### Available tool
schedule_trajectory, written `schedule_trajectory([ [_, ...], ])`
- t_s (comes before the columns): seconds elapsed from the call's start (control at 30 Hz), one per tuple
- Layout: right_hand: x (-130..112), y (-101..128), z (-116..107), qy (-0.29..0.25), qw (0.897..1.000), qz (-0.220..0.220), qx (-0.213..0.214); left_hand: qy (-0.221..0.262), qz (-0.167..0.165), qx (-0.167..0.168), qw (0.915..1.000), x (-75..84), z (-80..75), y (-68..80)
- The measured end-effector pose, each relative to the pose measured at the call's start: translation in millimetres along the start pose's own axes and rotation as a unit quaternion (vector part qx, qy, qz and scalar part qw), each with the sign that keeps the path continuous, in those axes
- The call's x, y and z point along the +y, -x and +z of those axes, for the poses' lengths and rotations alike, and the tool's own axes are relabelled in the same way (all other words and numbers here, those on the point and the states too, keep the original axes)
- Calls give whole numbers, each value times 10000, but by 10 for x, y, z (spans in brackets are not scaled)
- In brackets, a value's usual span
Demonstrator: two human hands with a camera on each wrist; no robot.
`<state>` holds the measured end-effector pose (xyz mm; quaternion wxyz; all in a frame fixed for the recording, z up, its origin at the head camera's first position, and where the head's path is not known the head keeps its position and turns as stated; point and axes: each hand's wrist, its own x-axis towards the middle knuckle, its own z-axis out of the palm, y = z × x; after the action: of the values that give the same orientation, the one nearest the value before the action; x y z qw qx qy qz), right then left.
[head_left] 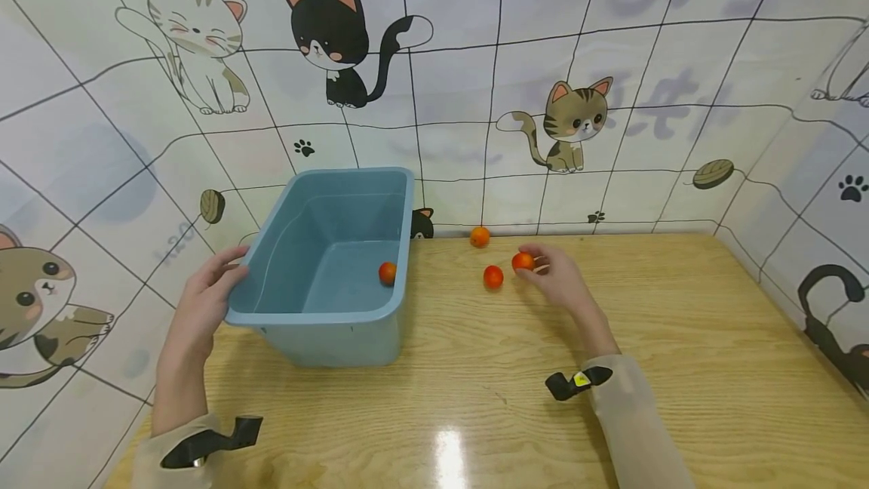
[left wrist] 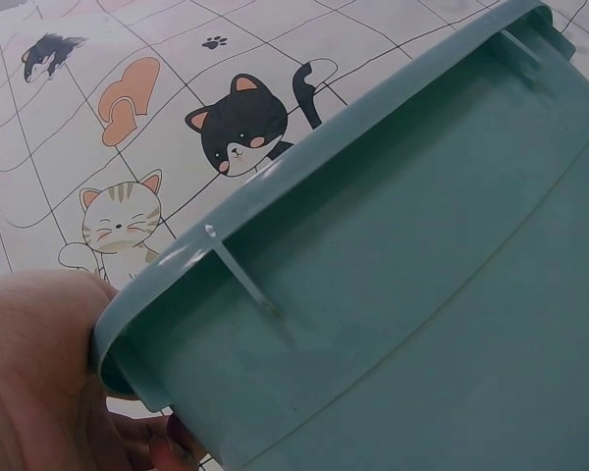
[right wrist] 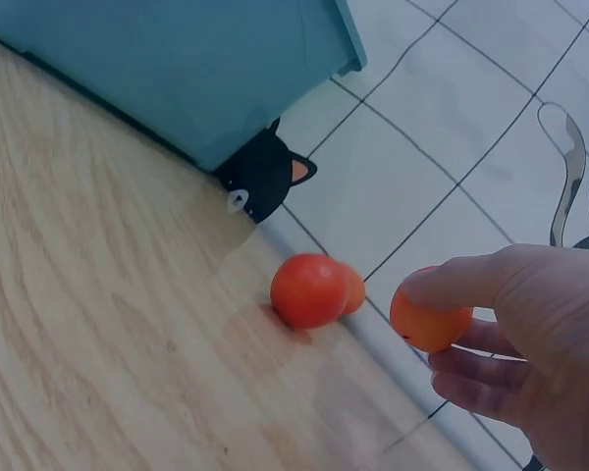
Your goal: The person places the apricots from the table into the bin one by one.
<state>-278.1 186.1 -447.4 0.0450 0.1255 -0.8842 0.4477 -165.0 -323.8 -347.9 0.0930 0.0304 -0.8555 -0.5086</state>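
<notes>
My left hand [head_left: 207, 300] grips the left rim of a blue plastic bin [head_left: 308, 318], its fingers curled round the edge. In the left wrist view the hand is at the bin's lower left corner, and the bin's outer wall [left wrist: 422, 265] fills much of the frame. Inside the bin, one cherry tomato [head_left: 387, 273] lies by the right wall. My right hand [head_left: 557, 278] pinches an orange-red cherry tomato [right wrist: 430, 316] between thumb and fingers. Just left of it a red cherry tomato [head_left: 493, 277] rests on the table, with an orange one [head_left: 480, 237] behind it near the wall.
The wooden table [head_left: 475, 368] runs back to a white wall covering [head_left: 455, 89] printed with cartoon cats and grid lines. The same covering rises on the left and right sides. The bin stands on the left part of the table, close to the back wall.
</notes>
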Motion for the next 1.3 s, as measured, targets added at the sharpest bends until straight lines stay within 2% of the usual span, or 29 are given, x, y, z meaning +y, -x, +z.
schedule_trajectory([
  [0.23,-264,-24,-33,-118,9985,-538,41,-26,-21,16,10000,-2,-5,2],
  [0.63,-789,3,45,309,9918,-1243,-19,35,19,-38,10000,11,-7,-12],
  [0.83,-994,3,130,445,9840,-1727,-55,15,-21,-17,10000,19,-7,-15],
  [1.3,-1470,38,310,208,9732,-2284,-152,16,-102,-40,9999,0,0,-16],
])
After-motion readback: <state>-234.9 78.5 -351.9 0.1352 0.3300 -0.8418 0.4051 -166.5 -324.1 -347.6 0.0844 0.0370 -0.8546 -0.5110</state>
